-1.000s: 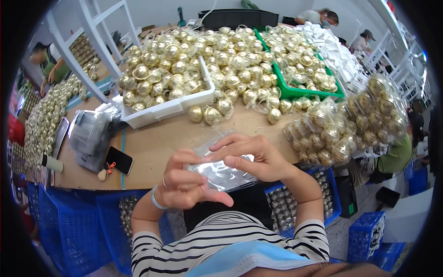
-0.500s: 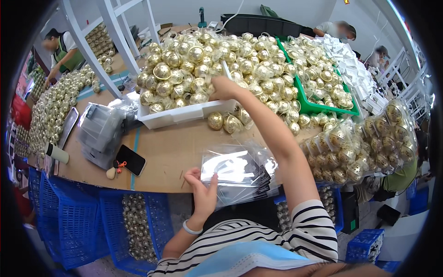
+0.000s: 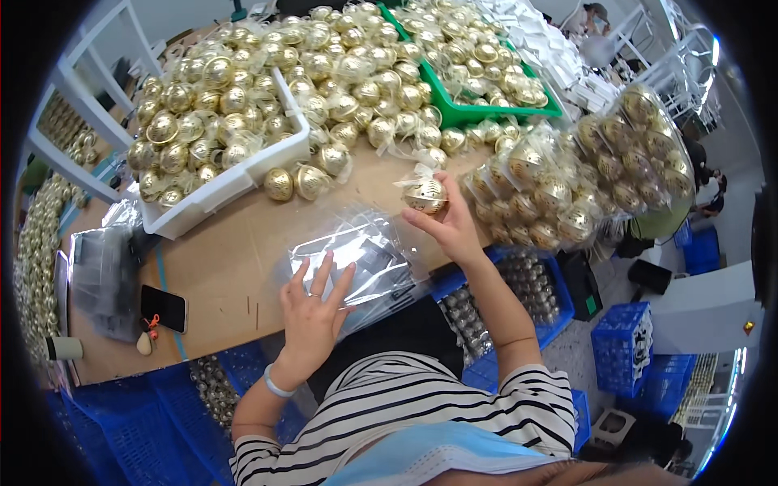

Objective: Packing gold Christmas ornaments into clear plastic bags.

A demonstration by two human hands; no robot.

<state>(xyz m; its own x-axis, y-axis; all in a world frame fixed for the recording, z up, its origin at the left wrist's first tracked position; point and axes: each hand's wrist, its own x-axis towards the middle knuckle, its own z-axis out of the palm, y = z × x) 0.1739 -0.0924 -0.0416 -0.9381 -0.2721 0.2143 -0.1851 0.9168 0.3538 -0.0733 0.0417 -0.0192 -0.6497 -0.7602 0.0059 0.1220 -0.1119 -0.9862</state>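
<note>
While the left hand (image 3: 311,321) lies spread over plastic bags (image 3: 365,253), the right hand (image 3: 455,230) grips a gold ball (image 3: 425,197), likely slick; cup its sides.

On the table (image 3: 219,300), plastic bags (image 3: 369,247) are laid at the near edge, flanked by a phone (image 3: 164,309) to the left and packed baubles (image 3: 535,190) to the right; behind, loose baubles (image 3: 217,71) are heaped in two trays (image 3: 231,193).

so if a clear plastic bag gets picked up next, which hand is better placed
Probably the left hand: it lies with fingers spread over the clear plastic bags and seems to hold nothing, while the right hand grips a gold ball ornament.
</note>
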